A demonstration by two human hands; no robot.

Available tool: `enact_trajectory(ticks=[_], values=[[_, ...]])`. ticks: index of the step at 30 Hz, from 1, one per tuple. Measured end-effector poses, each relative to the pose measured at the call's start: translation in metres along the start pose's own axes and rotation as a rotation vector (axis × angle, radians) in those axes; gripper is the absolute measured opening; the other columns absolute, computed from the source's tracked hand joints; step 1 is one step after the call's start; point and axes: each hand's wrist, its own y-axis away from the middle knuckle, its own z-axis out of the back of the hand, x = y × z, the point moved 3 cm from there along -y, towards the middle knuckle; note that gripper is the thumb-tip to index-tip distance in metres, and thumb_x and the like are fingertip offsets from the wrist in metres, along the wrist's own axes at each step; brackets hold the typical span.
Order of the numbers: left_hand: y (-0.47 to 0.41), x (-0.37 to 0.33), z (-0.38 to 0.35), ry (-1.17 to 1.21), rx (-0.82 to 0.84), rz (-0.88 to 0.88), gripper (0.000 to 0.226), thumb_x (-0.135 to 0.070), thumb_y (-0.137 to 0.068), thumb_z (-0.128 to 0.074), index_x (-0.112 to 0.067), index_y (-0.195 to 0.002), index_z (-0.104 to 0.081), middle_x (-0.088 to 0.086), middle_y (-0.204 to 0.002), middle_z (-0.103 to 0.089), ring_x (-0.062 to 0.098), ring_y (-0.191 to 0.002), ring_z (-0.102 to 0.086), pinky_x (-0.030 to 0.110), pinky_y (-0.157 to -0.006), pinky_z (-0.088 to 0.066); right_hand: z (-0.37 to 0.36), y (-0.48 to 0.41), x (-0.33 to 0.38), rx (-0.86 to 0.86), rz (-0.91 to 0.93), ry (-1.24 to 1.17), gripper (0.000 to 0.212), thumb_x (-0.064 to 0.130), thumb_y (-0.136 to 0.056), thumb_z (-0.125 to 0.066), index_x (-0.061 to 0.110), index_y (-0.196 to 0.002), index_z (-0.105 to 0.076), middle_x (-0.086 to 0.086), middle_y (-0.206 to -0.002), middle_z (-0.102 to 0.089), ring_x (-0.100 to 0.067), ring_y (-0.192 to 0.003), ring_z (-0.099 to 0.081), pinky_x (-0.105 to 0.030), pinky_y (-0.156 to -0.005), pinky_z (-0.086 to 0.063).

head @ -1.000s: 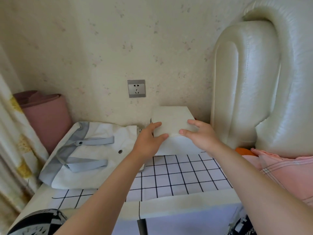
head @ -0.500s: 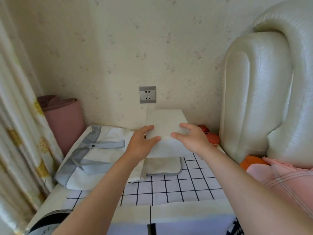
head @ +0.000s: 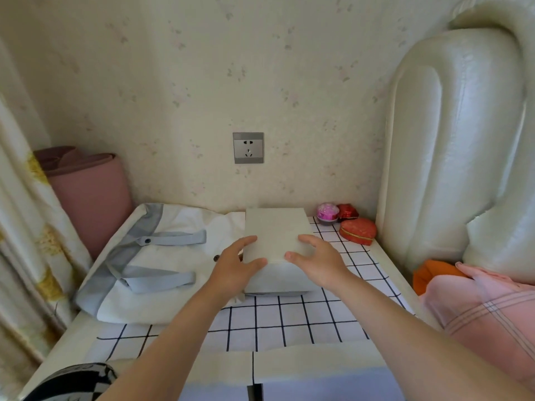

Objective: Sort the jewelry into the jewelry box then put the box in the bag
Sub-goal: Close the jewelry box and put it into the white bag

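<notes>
The box [head: 275, 230] sits closed on the table [head: 289, 322], straight ahead of the person, its long axis running away from them toward the wall. Both hands are on its near end. The left hand [head: 234, 267] wraps the near-left corner, thumb over the top edge and fingers along the side. The right hand [head: 318, 261] grips the near-right corner, fingers half-curled and spread on the lid. Neither hand holds anything else. The bag [head: 162, 256] lies flat directly left of the box, its right edge touching the box's lower left side, so the left hand is nearer to it. Its grey band [head: 95, 276] and the roots of the straps [head: 173, 238] are on the side away from the box, so the mouth probably faces left. If so, the box would have to cross the whole bag, or the bag would need turning and opening. No loose jewelry shows. A red heart case [head: 359, 230] and a pink pot [head: 327, 212] stand at the back right, nearer the right hand, so the sorting looks unfinished.
</notes>
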Motion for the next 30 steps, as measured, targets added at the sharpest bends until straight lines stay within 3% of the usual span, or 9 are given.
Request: enact_trajectory(ticks=[4, 8, 10, 13, 19, 22, 25, 27, 30], values=[[-0.006, 0.005, 0.002, -0.054, 0.064, 0.002, 0.066, -0.043, -0.083, -0.072, -0.041, -0.141, -0.043, -0.009, -0.139, -0.051, 0.015, -0.124, -0.054, 0.041, -0.104, -0.048, -0.007, 0.0, 0.001, 0.022, -0.026, 0.204, 0.066, 0.057, -0.084, -0.063, 0.029, -0.141, -0.044, -0.001, -0.149, -0.041, -0.022, -0.132, -0.045, -0.036, -0.106, -0.04], [-0.015, 0.004, 0.018, -0.089, 0.029, 0.011, 0.05, -0.021, -0.096, -0.043, -0.037, -0.144, -0.037, -0.007, -0.144, -0.048, 0.014, -0.127, -0.048, 0.032, -0.107, -0.041, -0.019, 0.0, 0.021, -0.039, 0.088, 0.632, 0.066, 0.064, -0.088, -0.044, 0.031, -0.145, -0.036, -0.011, -0.164, -0.007, -0.03, -0.151, -0.008, -0.056, -0.118, -0.017], [-0.018, 0.008, 0.029, -0.3, -0.004, 0.02, 0.052, -0.012, -0.096, -0.041, -0.029, -0.146, -0.037, -0.003, -0.145, -0.048, 0.017, -0.131, -0.045, 0.03, -0.104, -0.04, -0.029, -0.001, 0.035, -0.001, 0.223, 0.652, 0.066, 0.061, -0.092, -0.044, 0.031, -0.149, -0.032, -0.011, -0.166, -0.002, -0.028, -0.153, 0.0, -0.055, -0.121, -0.008], [-0.018, 0.016, 0.035, -0.673, 0.074, 0.06, 0.056, -0.028, -0.093, -0.053, -0.028, -0.146, -0.039, 0.0, -0.145, -0.045, 0.021, -0.138, -0.035, 0.035, -0.105, -0.038, -0.046, -0.004, 0.049, 0.123, 0.405, 0.699, 0.064, 0.053, -0.095, -0.046, 0.03, -0.152, -0.03, -0.008, -0.167, -0.007, -0.024, -0.154, 0.0, -0.051, -0.123, -0.005], [-0.022, 0.028, 0.035, -0.864, 0.137, 0.058, 0.074, -0.054, -0.081, -0.062, -0.031, -0.146, -0.037, -0.002, -0.139, -0.046, 0.022, -0.133, -0.037, 0.036, -0.099, -0.041, -0.061, -0.015, 0.056, 0.276, 0.464, 0.689, 0.07, 0.05, -0.092, -0.051, 0.029, -0.155, -0.029, 0.001, -0.167, -0.012, -0.015, -0.153, -0.007, -0.04, -0.123, -0.01], [-0.024, 0.03, 0.032, -0.935, 0.208, 0.04, 0.073, -0.052, -0.078, -0.065, -0.028, -0.141, -0.038, 0.0, -0.127, -0.051, 0.023, -0.121, -0.046, 0.035, -0.09, -0.046, -0.062, -0.019, 0.054, 0.306, 0.505, 0.745, 0.084, 0.057, -0.084, -0.058, 0.029, -0.156, -0.024, 0.002, -0.166, -0.013, -0.016, -0.153, -0.008, -0.039, -0.122, -0.011], [-0.025, 0.02, 0.033, -0.968, 0.196, -0.055, 0.053, -0.027, -0.081, -0.065, -0.019, -0.128, -0.042, 0.003, -0.101, -0.06, 0.024, -0.093, -0.059, 0.034, -0.071, -0.05, -0.062, -0.019, 0.05, 0.303, 0.558, 0.802, 0.095, 0.058, -0.078, -0.064, 0.03, -0.157, -0.018, 0.0, -0.166, -0.01, -0.018, -0.152, -0.009, -0.038, -0.122, -0.013], [-0.024, 0.013, 0.041, -0.927, 0.109, -0.124, 0.043, -0.006, -0.08, -0.056, -0.018, -0.119, -0.042, 0.002, -0.081, -0.056, 0.022, -0.072, -0.056, 0.031, -0.054, -0.042, -0.062, -0.018, 0.045, 0.269, 0.592, 0.86, 0.103, 0.059, -0.074, -0.067, 0.029, -0.158, -0.015, -0.002, -0.166, -0.008, -0.02, -0.152, -0.01, -0.039, -0.122, -0.013], [-0.025, 0.006, 0.06, -0.735, -0.028, -0.113, 0.039, 0.004, -0.081, -0.044, -0.024, -0.108, -0.046, 0.001, -0.065, -0.049, 0.017, -0.056, -0.044, 0.029, -0.047, -0.031, -0.067, -0.012, 0.036, 0.171, 0.669, 0.995, 0.109, 0.063, -0.067, -0.07, 0.028, -0.157, -0.018, -0.006, -0.162, -0.02, -0.025, -0.148, -0.023, -0.044, -0.117, -0.026]])
